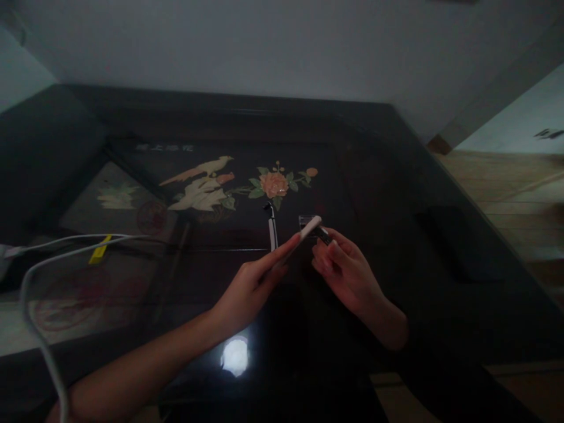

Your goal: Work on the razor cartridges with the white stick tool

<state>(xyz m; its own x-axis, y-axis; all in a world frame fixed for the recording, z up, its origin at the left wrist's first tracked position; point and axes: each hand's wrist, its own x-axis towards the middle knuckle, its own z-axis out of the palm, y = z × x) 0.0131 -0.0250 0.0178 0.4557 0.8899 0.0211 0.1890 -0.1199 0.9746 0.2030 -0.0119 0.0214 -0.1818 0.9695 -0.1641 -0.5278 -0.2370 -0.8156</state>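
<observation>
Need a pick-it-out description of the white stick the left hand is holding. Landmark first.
Start at the dark glossy table with the inlaid bird and pink flower. Just below the flower two hands meet; the left hand holds a slim white stick angled up to the right, its tip against the small dark item in the right hand. Unlike the white piece lying on the table beside it, it is lifted and gripped.

White cable [39, 276] with yellow tag [100, 249] crosses dark, perhaps glass-topped table [396, 194]
</observation>
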